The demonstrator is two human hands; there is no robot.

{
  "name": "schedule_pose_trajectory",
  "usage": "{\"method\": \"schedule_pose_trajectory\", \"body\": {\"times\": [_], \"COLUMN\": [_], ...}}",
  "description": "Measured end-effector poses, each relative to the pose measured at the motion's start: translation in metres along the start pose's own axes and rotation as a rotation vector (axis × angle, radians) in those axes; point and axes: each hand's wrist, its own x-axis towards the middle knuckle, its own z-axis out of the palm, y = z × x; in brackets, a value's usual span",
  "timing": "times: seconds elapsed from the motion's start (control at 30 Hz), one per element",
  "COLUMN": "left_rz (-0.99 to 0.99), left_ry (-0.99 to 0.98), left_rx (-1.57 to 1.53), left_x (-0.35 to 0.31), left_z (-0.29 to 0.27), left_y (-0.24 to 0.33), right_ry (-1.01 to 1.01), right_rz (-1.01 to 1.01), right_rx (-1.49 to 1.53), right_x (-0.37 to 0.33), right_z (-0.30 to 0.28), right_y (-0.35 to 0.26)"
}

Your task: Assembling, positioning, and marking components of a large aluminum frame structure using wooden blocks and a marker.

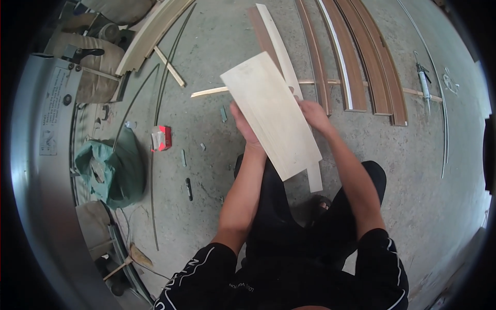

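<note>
Holding a pale, flat, rectangular wooden board (271,119) between them, the two bare hands grip its opposite long edges. The left hand (244,124) clasps the left edge, its fingers partly hidden behind the panel. The right hand (313,114) closes on the right edge, with fingers bent against it. The board is above the floor in front of the person's knees, set diagonally with its far end toward the left.

A narrow, pale flat strip (314,180) projects past the near right corner. Beyond the board, a long, pale narrow plank (276,44) extends away; whether the two join behind the board cannot be told.

Farther out, long brown wood-grain trim boards (380,67) lie side by side on the grey concrete floor (196,227). A caulking gun with a pale tube (423,82) lies to their right. On the left are a red-and-white small box (163,138), a black marker pen (189,189) and a green fabric sack (126,173), near a silver metal machine frame (39,170).
</note>
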Motion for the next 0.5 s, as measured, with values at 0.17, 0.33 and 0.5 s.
{"method": "schedule_pose_trajectory", "body": {"times": [0.17, 0.33, 0.5], "left_rz": [0.001, -0.046, -0.057], "left_ry": [-0.056, -0.005, 0.393], "left_rx": [-0.029, 0.057, 0.334], "left_x": [0.005, 0.009, 0.008], "left_z": [0.018, 0.008, -0.01], "left_y": [-0.003, -0.014, -0.021], "right_ry": [-0.262, -0.047, 0.532], "right_rz": [0.175, -0.004, -0.38], "right_rx": [0.882, 0.53, -0.29], "right_x": [-0.089, -0.113, -0.124], "right_z": [-0.019, -0.009, -0.02], "right_y": [-0.065, -0.065, -0.073]}}
